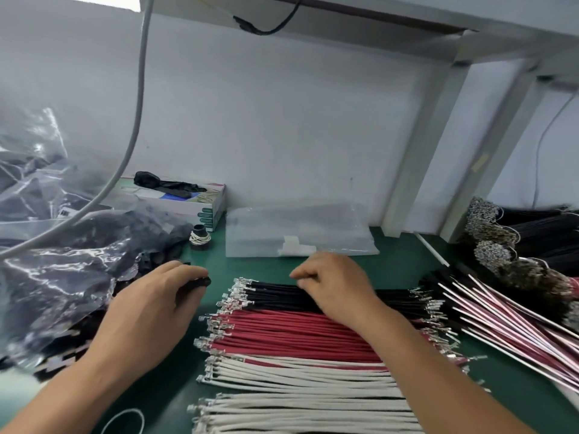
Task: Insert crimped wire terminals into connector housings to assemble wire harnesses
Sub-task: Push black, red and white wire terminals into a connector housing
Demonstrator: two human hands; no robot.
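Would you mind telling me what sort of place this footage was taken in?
Most likely a wire-harness assembly bench in a small factory. Sorted rows of black crimped wires, red crimped wires and white crimped wires lie on a green work mat, with clear plastic parts bags piled alongside.

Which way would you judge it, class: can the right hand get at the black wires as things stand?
Probably yes. The right hand already lies over the black wires, fingers curled down at them, and nothing lies on top of that row. Whether it has pinched one yet is too blurred to tell.
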